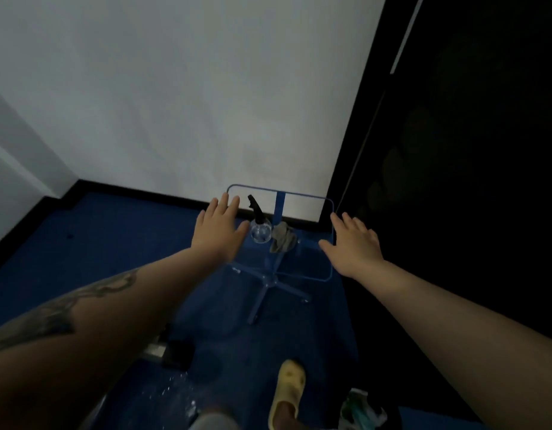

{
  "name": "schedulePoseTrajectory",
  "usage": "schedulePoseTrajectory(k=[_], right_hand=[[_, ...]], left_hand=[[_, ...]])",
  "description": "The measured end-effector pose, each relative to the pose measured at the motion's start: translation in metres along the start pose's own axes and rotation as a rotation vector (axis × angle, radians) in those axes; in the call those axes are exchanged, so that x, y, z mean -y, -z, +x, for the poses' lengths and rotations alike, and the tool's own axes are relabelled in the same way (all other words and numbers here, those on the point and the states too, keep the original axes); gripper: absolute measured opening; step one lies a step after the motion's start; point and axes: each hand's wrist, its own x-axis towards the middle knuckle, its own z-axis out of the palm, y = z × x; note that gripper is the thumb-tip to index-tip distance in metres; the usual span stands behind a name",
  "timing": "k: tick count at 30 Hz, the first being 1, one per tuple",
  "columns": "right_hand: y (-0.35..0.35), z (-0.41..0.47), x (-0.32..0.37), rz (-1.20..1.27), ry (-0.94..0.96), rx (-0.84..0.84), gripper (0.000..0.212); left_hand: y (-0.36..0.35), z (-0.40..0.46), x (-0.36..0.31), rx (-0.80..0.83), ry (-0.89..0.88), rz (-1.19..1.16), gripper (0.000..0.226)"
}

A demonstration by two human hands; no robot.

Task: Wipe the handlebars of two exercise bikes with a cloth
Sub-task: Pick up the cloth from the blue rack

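White wall and blue carpet floor (119, 243) surround a small transparent table with blue frame (329, 268). Left hand (218, 231) is open flat over its left edge, beside a clear spray bottle with black nozzle (259, 226); the crumpled grey cloth (282, 240) lies just beside it on the table; right hand (353, 243) spreads open at the right edge.

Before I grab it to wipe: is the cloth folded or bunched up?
Bunched up. The grey cloth lies crumpled on the glass table, beside the spray bottle.
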Motion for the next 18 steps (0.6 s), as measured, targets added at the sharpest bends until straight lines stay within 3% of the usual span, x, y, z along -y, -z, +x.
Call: schedulePoseTrajectory(k=[18], right_hand=[[-0.087,0.128,0.018,0.14,0.007,0.2,0.066]], left_hand=[[-0.108,0.091,0.011,0.241,0.073,0.001,0.063]])
